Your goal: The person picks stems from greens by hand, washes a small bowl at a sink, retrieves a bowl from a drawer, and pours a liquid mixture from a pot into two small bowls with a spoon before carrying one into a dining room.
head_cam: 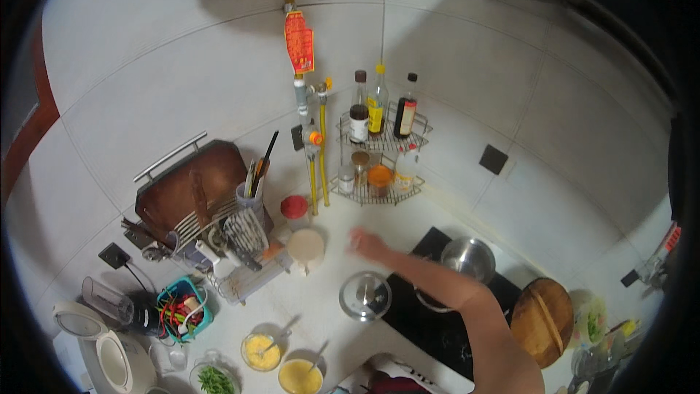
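Observation:
My right hand, blurred, reaches over the white counter, close to the corner rack. Whether its fingers hold anything cannot be made out. Under it, nearer to me, lies a glass pot lid with a metal rim. A cream lidded container and a red-lidded jar stand to its left. My forearm passes above the black gas stove and hides part of it. A shiny steel pot is at the stove's far side. My left hand is out of view.
A wire corner rack carries sauce bottles and jars. Nearer stand two bowls of yellow food, a bowl of chopped greens, a teal basket of chillies and a dish rack. A round wooden lid is at right.

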